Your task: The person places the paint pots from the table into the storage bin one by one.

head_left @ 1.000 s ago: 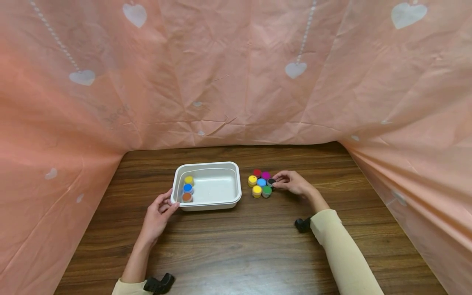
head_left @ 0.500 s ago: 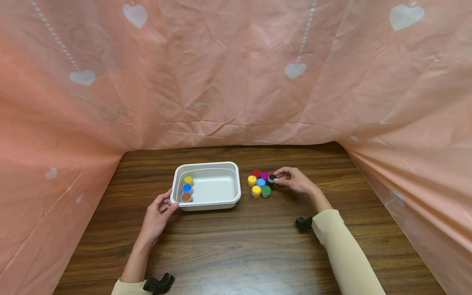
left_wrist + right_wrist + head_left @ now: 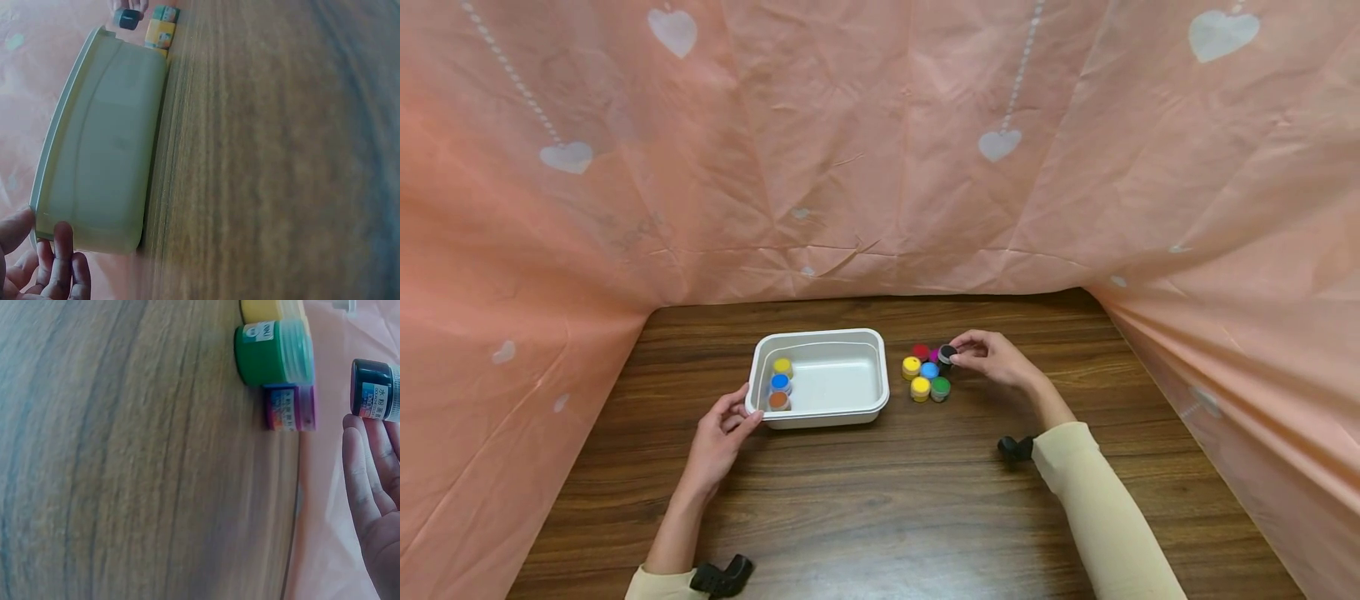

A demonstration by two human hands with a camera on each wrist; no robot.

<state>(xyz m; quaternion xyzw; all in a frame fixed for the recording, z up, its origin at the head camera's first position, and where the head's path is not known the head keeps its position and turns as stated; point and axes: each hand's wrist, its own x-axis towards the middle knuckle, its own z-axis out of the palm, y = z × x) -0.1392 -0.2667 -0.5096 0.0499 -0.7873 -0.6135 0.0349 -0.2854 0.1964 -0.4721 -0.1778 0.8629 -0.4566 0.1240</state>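
My right hand (image 3: 992,360) pinches a black paint jar (image 3: 947,355) by its fingertips; in the right wrist view the labelled black jar (image 3: 374,390) is clear of the wood. Below and left of it cluster several paint jars: red (image 3: 921,352), magenta, light blue (image 3: 928,372), green (image 3: 940,389) and two yellow. The held jar partly covers the magenta jar (image 3: 290,407) in the head view. My left hand (image 3: 718,435) grips the near left corner of a white plastic tray (image 3: 842,385), thumb at the rim. Yellow, blue and orange-brown jars (image 3: 778,402) line the tray's left side.
A dark wood-grain table (image 3: 880,517) carries everything. Pink cloth (image 3: 880,167) with white hearts hangs behind and along both sides. Black wrist devices (image 3: 724,577) sit at both cuffs.
My right hand has lifted the black jar from the right edge of the cluster and moved it slightly up and left. The left hand and the tray have stayed in place.
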